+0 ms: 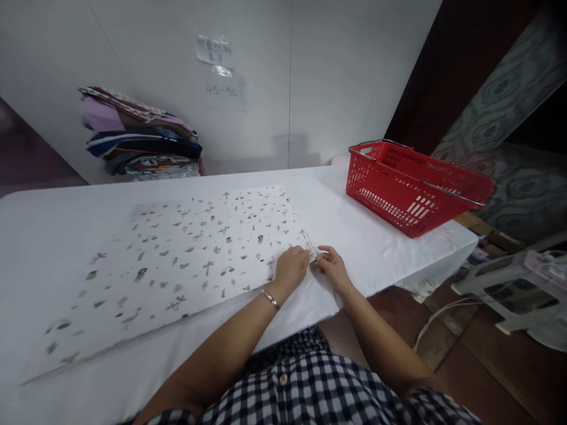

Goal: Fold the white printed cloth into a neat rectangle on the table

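Note:
A white cloth printed with small dark motifs [199, 254] lies spread flat across the white-covered table [328, 206]. At its right edge, close to the near corner, my left hand [292, 264] is closed on the fabric with the fingers pinched. Facing it from the right, my right hand [332, 267] pinches the same edge, where the fabric is gathered a little. The fingertips of both hands almost meet. Whatever small detail lies between them is too small to make out.
A red plastic basket [390, 200] with metal handles stands at the table's right end. Folded fabrics [142, 139] are stacked behind the table at the left. Paper signs [225, 91] hang on the wall. A grey plastic stool [522, 289] and a cable are on the floor at right.

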Demonstrator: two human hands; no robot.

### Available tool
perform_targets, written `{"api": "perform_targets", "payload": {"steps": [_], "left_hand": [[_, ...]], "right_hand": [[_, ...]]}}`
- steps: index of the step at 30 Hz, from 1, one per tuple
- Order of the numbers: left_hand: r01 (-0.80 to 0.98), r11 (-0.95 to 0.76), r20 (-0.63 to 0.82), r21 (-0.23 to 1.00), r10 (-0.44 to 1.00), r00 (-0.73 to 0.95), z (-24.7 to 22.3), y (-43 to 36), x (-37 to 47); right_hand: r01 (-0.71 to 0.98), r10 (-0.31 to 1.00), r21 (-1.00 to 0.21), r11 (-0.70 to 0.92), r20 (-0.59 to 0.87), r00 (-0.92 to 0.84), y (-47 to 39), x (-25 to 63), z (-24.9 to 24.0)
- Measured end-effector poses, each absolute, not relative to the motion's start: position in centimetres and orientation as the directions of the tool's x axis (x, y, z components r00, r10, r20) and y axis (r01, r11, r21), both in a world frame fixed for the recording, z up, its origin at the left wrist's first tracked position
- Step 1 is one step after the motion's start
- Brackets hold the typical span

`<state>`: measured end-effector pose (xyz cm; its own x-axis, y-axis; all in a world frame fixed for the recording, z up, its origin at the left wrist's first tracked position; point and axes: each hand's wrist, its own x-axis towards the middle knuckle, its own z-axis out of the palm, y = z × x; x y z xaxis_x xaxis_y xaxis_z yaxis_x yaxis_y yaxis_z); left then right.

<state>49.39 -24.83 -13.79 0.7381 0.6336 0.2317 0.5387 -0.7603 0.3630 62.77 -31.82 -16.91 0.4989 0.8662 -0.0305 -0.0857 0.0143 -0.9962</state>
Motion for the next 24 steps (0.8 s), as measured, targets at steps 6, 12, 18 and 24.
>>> {"api": "perform_targets", "payload": {"steps": [6, 12, 18, 24], "left_hand": [[0.525, -0.815, 0.176, 0.243, 0.570, 0.803, -14.1, -25.9, 49.5], [0.531, -0.797, 0.194, 0.288, 0.591, 0.783, -14.6, -25.8, 49.7], [0.576, -0.560, 0.178, 0.596, 0.791, 0.585, -12.9, -23.2, 49.6], [0.567, -0.531, 0.243, 0.630, 0.828, 0.506, -11.3, -22.5, 49.0]], "right_hand": [[-0.100, 0.863, -0.995, 0.017, -0.036, 0.503, -32.0, 62.8, -16.7], [-0.094, 0.859, -0.995, 0.042, -0.012, 0.511, -32.0, 62.3, -16.7], [0.131, 0.724, -0.991, 0.018, 0.103, 0.683, -32.5, 63.9, -17.2], [0.738, 0.868, -0.572, -0.358, 0.087, 0.489, -32.6, 64.2, -15.6]]}}
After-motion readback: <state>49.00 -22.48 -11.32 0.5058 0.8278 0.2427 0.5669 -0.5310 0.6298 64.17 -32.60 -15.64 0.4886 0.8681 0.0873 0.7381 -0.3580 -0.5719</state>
